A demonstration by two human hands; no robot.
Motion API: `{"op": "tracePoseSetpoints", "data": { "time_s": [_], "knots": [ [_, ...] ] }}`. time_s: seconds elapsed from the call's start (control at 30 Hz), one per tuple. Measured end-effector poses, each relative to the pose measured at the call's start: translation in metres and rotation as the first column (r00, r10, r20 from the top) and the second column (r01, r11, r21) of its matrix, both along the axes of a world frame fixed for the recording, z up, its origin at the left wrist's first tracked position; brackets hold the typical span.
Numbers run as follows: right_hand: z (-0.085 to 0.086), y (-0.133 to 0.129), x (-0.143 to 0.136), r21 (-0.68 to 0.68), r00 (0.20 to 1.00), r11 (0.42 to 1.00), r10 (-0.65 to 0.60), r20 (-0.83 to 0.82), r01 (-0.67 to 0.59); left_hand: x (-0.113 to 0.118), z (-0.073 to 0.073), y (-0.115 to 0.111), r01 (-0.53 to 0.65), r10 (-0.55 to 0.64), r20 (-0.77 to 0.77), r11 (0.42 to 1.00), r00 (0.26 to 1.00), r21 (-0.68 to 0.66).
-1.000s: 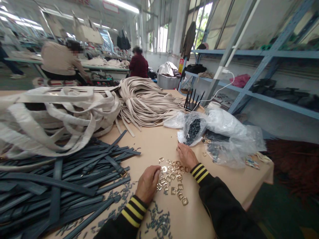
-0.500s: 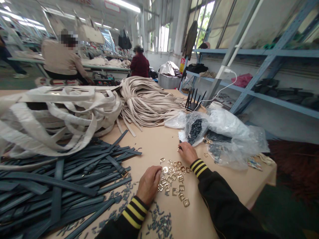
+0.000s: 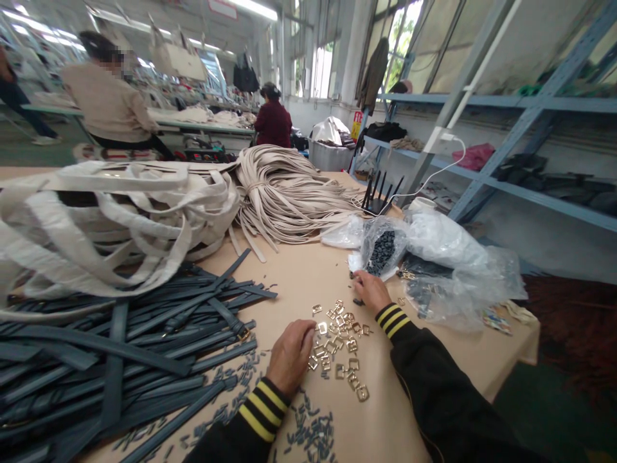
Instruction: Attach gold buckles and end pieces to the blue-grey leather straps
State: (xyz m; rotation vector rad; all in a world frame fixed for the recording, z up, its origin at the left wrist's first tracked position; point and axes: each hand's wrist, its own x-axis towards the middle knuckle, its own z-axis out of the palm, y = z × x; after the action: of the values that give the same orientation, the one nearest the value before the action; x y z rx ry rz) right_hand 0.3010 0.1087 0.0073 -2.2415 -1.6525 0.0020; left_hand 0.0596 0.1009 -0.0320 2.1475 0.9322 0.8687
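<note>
My left hand [image 3: 289, 354] rests on the table at the left edge of a scatter of gold metal buckles [image 3: 337, 334]. Its fingers are curled together, and whatever they hold, if anything, is hidden. Farther forward, my right hand [image 3: 372, 290] has its fingers drawn together beside the mouth of a clear plastic bag filled with small black pieces [image 3: 380, 252]. What sits in those fingertips is too small to make out. One loose black piece [image 3: 357, 301] lies just under that hand. Many short dark strips [image 3: 311, 427] are strewn near my left wrist.
Dark blue straps [image 3: 144, 347], some with buckles, are piled at left. Behind them lie white fabric handles [image 3: 164, 225] and a bundle of beige straps [image 3: 284, 193]. A black router [image 3: 376, 202] and plastic bags [image 3: 448, 238] stand at right. Two people sit beyond the table.
My right hand has shifted slightly right, and a black piece now shows beneath it. My left hand stays by the buckles. The view has turned slightly; a seated person beyond has straightened up.
</note>
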Motion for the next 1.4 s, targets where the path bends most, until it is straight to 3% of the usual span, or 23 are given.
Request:
{"op": "tracePoseSetpoints", "data": {
  "time_s": [0.1, 0.27, 0.5, 0.77, 1.13, 1.4],
  "knots": [
    [0.004, 0.005, 0.017, -0.007, 0.996, 0.996, -0.085, 0.017, 0.085, 0.000, 0.001, -0.001, -0.003, 0.002, -0.006, 1.000, 1.000, -0.010],
    [0.006, 0.008, 0.027, 0.005, 0.993, 0.993, -0.117, 0.022, 0.117, 0.000, 0.003, -0.001, -0.005, 0.005, -0.016, 1.000, 1.000, -0.019],
    [0.015, 0.025, 0.048, 0.145, 0.982, 0.971, -0.183, -0.054, 0.189, 0.000, 0.001, 0.000, -0.003, 0.002, -0.014, 1.000, 1.000, -0.007],
    [0.002, 0.031, 0.059, 0.218, 0.980, 0.963, -0.127, -0.154, 0.159, 0.000, 0.000, 0.000, -0.002, 0.001, -0.013, 1.000, 1.000, -0.026],
    [0.014, 0.012, 0.041, -0.024, 0.977, 0.986, 0.162, -0.140, -0.167, 0.001, 0.002, 0.001, -0.007, 0.006, -0.021, 1.000, 1.000, -0.022],
    [0.022, 0.008, 0.053, -0.083, 0.989, 0.994, 0.063, -0.135, -0.075, 0.000, 0.001, 0.001, -0.002, 0.001, -0.026, 1.000, 1.000, -0.029]
  ]
}}
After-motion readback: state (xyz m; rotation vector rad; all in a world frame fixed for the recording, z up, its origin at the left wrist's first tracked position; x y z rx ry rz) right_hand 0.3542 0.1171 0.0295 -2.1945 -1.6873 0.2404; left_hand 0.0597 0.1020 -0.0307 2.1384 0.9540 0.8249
